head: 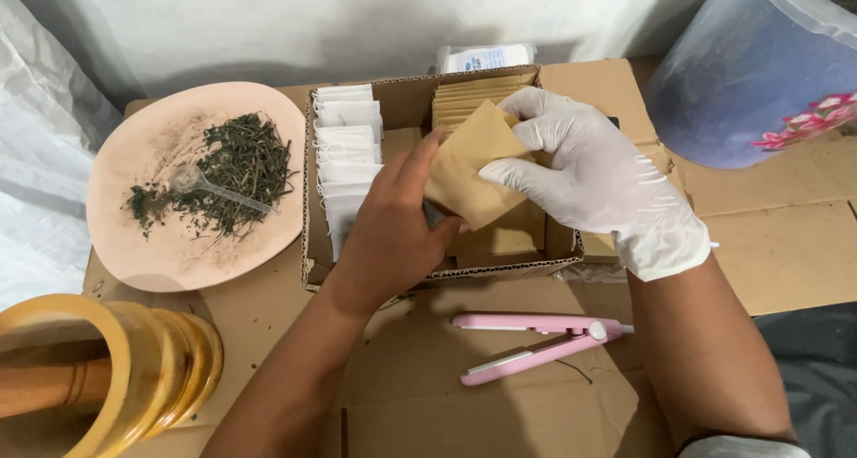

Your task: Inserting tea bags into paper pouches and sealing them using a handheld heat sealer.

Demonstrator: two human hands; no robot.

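Both hands meet over an open cardboard box (357,275). The left hand (388,230), bare, has its grip closed on the near-left edge of a tan paper envelope (469,177), thumb underneath and fingers on top. The right hand (594,186), in a white glove, pinches the envelope's far-right edge between thumb and fingers. The envelope is held tilted, one corner up, just above the box and clear of its contents.

Directly beyond the grip, a stack of matching tan envelopes (478,96) stands on edge in the box's right compartment; more lie flat beneath the held envelope. To the left of the grip, a row of white filter bags (344,145) stands on edge in the left compartment.

Further left of the grip, outside the box, a pink plate (152,253) carries a heap of dried green leaves (237,168) with a small clear plastic scoop (201,183) lying on it. Nearer the person and below the grip lies a pink hand sealer (536,342), jaws slightly apart.

The bench surface is covered with flattened brown cardboard (777,253), lightly dusted with leaf fragments. At the near-left corner lies a yellow-rimmed mortar (116,369) with a wooden pestle inside. At the far right stands a translucent plastic container (759,74) with a pink flower print. A pale wall closes the far side; white plastic sheeting hangs at the left.
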